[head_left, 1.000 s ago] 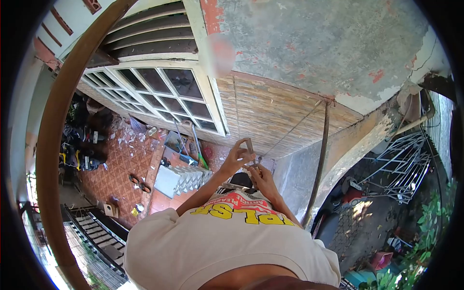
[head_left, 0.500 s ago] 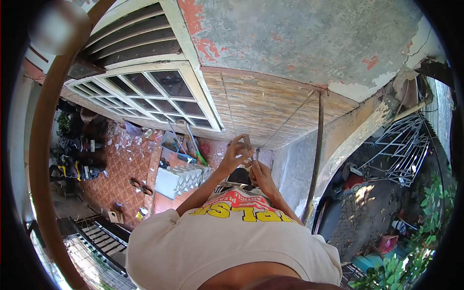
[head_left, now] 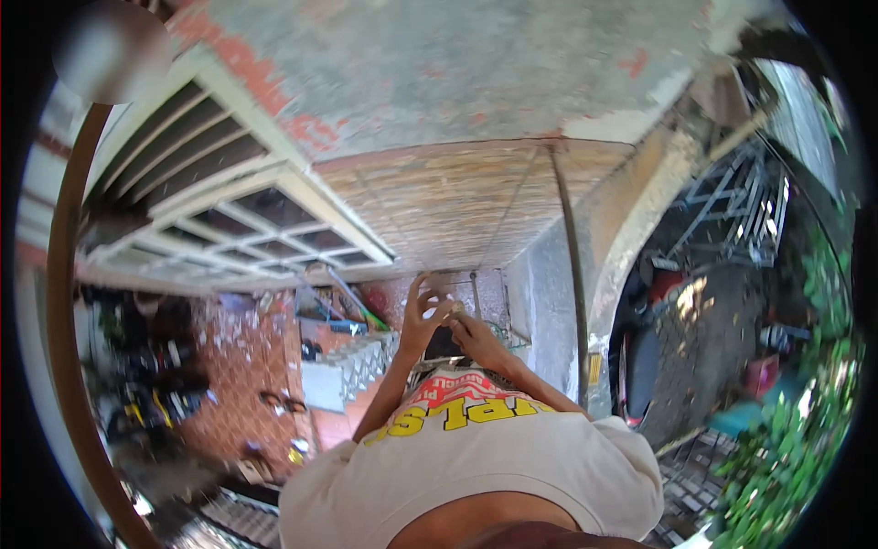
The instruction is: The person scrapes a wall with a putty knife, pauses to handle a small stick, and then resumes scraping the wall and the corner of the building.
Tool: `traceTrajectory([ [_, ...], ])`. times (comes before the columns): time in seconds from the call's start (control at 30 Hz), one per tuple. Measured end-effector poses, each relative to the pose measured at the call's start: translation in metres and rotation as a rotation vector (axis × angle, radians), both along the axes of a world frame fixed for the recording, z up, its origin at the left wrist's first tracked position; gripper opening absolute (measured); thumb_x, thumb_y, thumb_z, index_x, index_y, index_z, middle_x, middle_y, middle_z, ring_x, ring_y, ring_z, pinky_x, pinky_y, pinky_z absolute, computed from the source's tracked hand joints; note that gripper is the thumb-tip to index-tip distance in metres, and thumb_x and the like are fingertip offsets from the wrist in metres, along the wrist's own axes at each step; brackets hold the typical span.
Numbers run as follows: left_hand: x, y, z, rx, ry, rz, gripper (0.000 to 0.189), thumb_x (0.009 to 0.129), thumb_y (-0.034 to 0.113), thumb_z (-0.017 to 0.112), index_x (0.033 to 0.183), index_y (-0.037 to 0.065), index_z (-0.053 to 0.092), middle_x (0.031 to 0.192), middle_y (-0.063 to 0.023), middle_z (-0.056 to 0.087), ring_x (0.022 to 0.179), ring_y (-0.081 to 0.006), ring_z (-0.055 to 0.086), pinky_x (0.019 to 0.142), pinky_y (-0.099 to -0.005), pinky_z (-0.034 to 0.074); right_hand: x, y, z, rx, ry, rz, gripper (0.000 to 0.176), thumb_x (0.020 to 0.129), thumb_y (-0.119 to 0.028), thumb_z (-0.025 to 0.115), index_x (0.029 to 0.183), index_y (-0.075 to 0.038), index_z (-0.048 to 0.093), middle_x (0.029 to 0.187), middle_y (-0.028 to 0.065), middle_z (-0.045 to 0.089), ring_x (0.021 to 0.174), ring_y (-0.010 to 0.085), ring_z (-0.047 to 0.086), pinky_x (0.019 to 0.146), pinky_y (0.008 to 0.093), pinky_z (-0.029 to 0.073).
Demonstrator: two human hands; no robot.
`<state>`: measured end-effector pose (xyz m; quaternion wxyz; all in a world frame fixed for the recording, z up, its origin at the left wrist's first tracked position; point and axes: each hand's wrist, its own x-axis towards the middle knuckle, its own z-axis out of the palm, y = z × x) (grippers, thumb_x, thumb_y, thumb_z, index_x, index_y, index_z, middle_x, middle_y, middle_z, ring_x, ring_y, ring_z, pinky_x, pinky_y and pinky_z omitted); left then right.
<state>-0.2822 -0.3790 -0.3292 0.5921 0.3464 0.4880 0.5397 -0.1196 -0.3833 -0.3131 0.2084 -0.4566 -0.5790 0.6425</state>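
Two hands meet mid-frame above a tiled floor (head_left: 240, 352) far below. Motion blur smears everything. The left hand (head_left: 421, 314) has its fingers fanned and half curled; whether it grips anything cannot be told. The right hand (head_left: 477, 337) is clenched, fingertips pinching a small pale piece (head_left: 455, 317) between both hands, too blurred to name. A thin wire (head_left: 474, 285) rises just above them, its lower end hidden.
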Motion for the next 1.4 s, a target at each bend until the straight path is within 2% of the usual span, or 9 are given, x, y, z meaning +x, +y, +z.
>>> traceTrajectory([
  [0.07,0.001,0.003,0.005,-0.006,-0.043,-0.022,0.074,0.086,0.002,0.067,0.147,0.008,0.025,0.114,-0.0130,0.058,0.092,-0.0154,0.061,0.069,-0.0274,0.058,-0.003,-0.002,-0.015,0.144,0.070,-0.072,0.030,0.102,-0.025,0.044,0.110,-0.001,0.060,0.066,-0.0006,0.048,0.057,0.0079,0.043,0.050,0.0266,0.035],
  [0.23,0.019,0.018,0.007,0.051,0.003,0.041,0.063,0.090,0.009,0.064,0.144,0.001,0.032,0.115,-0.0138,0.060,0.100,-0.0177,0.060,0.080,-0.0283,0.052,0.003,0.007,0.033,-0.467,0.348,-0.275,0.026,0.097,-0.029,0.057,0.091,-0.005,0.061,0.060,-0.0026,0.047,0.047,0.0053,0.043,0.040,0.0228,0.034],
  [0.33,0.025,0.044,0.012,0.107,0.214,-0.165,0.050,0.091,0.014,0.064,0.134,-0.002,0.044,0.111,-0.0129,0.062,0.102,-0.0168,0.059,0.082,-0.0294,0.050,0.007,0.010,0.021,-0.323,0.367,-0.441,0.025,0.094,-0.027,0.064,0.082,-0.005,0.059,0.060,-0.0026,0.048,0.046,0.0054,0.044,0.038,0.0218,0.034],
  [0.5,0.079,0.110,0.050,0.127,0.443,-0.200,0.024,0.092,0.017,0.063,0.094,-0.007,0.067,0.084,-0.0111,0.071,0.075,-0.0153,0.066,0.071,-0.0305,0.051,0.013,0.050,0.020,0.001,0.517,-0.675,0.024,0.093,-0.022,0.063,0.108,-0.005,0.055,0.068,-0.0013,0.052,0.048,0.0048,0.047,0.040,0.0217,0.036],
  [0.77,0.177,0.244,0.151,0.497,0.544,-0.273,0.027,0.088,0.016,0.063,0.073,-0.006,0.066,0.064,-0.0138,0.067,0.055,-0.0177,0.064,0.053,-0.0321,0.048,0.070,0.172,0.092,0.425,0.300,-1.126,0.028,0.099,-0.012,0.051,0.124,-0.001,0.041,0.072,0.0035,0.058,0.052,0.0058,0.048,0.041,0.0208,0.035],
  [0.97,0.241,0.309,0.181,0.560,0.380,-0.272,0.026,0.088,0.017,0.062,0.077,-0.006,0.061,0.064,-0.0190,0.065,0.055,-0.0274,0.065,0.053,-0.0389,0.046,0.103,0.262,0.113,0.836,0.338,-1.381,0.040,0.094,-0.003,0.052,0.131,0.000,0.036,0.087,0.0152,0.067,0.076,0.0178,0.061,0.065,0.0308,0.047],
  [1.07,0.252,0.344,0.172,0.705,0.526,-0.191,0.024,0.089,0.016,0.062,0.081,-0.007,0.061,0.068,-0.0210,0.066,0.059,-0.0327,0.065,0.058,-0.0427,0.047,0.124,0.282,0.124,0.782,0.170,-1.224,0.044,0.091,-0.002,0.056,0.131,0.000,0.038,0.091,0.0159,0.068,0.078,0.0174,0.062,0.070,0.0311,0.048],
  [1.1,0.258,0.350,0.173,0.743,0.511,-0.156,0.022,0.089,0.013,0.063,0.077,-0.005,0.059,0.061,-0.0133,0.065,0.050,-0.0195,0.061,0.049,-0.0351,0.044,0.125,0.286,0.129,0.769,0.221,-1.281,0.042,0.088,-0.001,0.060,0.128,0.001,0.046,0.093,0.0149,0.069,0.077,0.0143,0.061,0.068,0.0291,0.047],
  [1.4,0.281,0.369,0.185,0.903,0.812,-0.139,0.024,0.090,0.013,0.058,0.078,-0.008,0.059,0.070,-0.0293,0.060,0.072,-0.0477,0.062,0.062,-0.0504,0.046,0.145,0.319,0.119,0.825,0.329,-1.280,0.039,0.085,0.000,0.063,0.123,0.005,0.056,0.094,0.0115,0.069,0.080,0.0120,0.062,0.067,0.0268,0.049],
])
